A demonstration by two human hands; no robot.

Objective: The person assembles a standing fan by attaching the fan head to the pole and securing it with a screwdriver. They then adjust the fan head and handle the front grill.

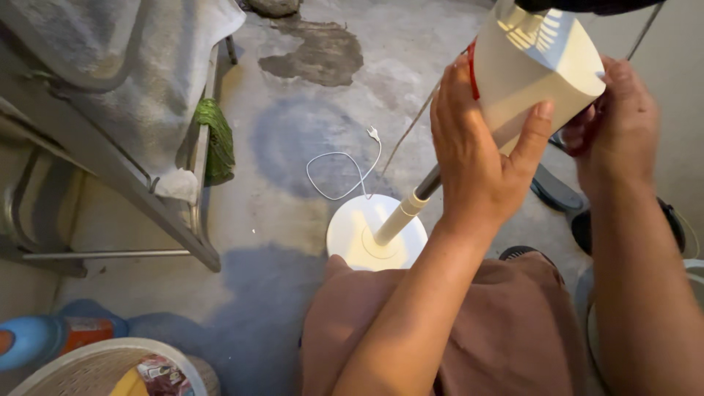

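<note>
Brown cloth [469, 337] covers the person's lap. Above it, the left hand [480, 158] wraps, fingers spread, around a fan's white motor housing [539, 70]; the right hand [616, 121] cups its far side. Likely rigid, smooth, top-heavy on its pole [407, 209] and round base [359, 235] on the floor.

Grey concrete floor [293, 213], dark damp patches at top centre and bottom centre. Metal frame [110, 158] with grey blanket [125, 59] upper left. Green cloth [214, 139] hanging beside it. Woven basket [88, 367] and blue bottle [33, 341] lower left.
</note>
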